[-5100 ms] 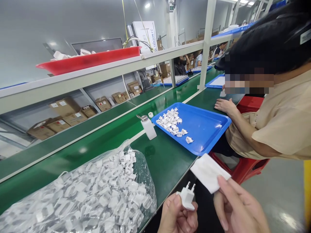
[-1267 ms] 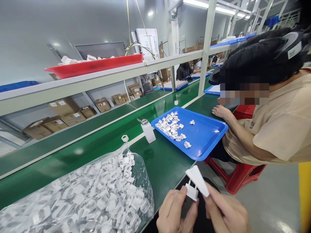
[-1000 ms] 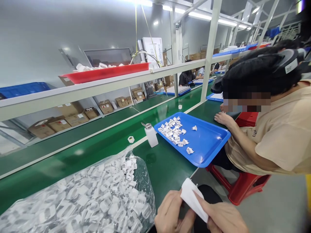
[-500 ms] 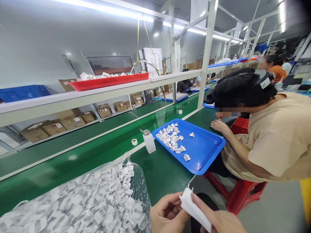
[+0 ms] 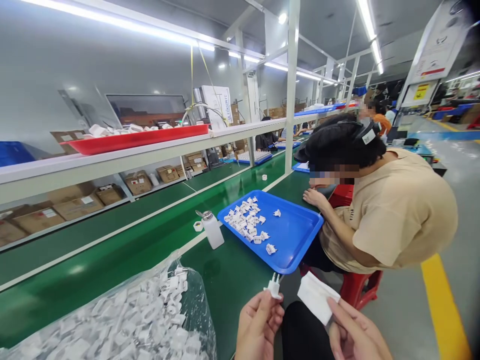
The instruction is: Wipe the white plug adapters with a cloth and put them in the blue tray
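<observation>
My left hand (image 5: pixel 258 327) pinches a small white two-pin plug part (image 5: pixel 273 288) at the bottom centre, pins pointing up. My right hand (image 5: pixel 356 335) holds a folded white wipe cloth (image 5: pixel 317 302) a little to the right of the plug, not touching it. Both hands hover just off the near edge of the green bench (image 5: pixel 240 265). A clear plastic bag (image 5: pixel 123 320) full of the same white plug parts lies on the bench to the left of my left hand.
A blue tray (image 5: pixel 296 235) with several white plug parts sits ahead, beside a white dispenser bottle (image 5: pixel 212 231). A person in a beige shirt (image 5: pixel 390 215) sits on a red stool (image 5: pixel 356 290) at right. A green conveyor (image 5: pixel 112 235), and a shelf carrying a red tray (image 5: pixel 138 137), run behind.
The cloth was wrapped against the plug half a second ago; now my hands have drawn apart and the plug stands uncovered. My view has swung up and to the right.
</observation>
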Demonstrator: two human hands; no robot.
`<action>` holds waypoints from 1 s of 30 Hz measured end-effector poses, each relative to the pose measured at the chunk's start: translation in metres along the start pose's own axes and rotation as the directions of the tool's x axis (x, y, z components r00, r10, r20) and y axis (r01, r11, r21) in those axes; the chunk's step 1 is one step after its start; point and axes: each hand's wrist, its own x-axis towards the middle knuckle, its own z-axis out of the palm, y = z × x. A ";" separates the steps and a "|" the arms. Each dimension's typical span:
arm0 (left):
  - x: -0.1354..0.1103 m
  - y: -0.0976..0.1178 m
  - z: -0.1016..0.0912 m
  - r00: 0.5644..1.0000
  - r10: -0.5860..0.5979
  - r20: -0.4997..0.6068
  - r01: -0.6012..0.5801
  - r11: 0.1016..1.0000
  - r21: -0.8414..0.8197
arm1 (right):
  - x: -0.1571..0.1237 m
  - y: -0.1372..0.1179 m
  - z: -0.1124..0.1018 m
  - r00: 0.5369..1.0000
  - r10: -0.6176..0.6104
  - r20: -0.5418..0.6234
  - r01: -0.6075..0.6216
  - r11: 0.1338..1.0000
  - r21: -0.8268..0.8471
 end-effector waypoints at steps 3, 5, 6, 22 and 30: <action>0.037 -0.007 0.011 0.934 0.340 0.113 -0.342 0.752 0.564 | 0.003 -0.001 0.002 0.999 0.028 -0.035 -0.028 1.000 0.008; 0.068 -0.008 0.021 0.896 0.411 0.168 -0.407 0.610 0.680 | 0.006 -0.001 0.004 0.998 0.053 -0.032 -0.053 0.999 -0.009; 0.083 -0.007 0.027 0.881 0.430 0.196 -0.430 0.557 0.711 | 0.007 0.000 0.005 0.998 0.063 -0.016 -0.064 0.998 -0.018; 0.143 0.024 -0.010 0.669 0.743 -0.025 -0.327 0.324 0.888 | 0.047 0.017 0.013 0.992 0.008 0.124 0.029 0.956 -0.293; 0.205 0.084 -0.047 0.401 0.829 -0.389 -0.069 0.450 0.890 | 0.110 0.022 0.097 0.959 -0.164 0.230 0.260 0.831 -0.491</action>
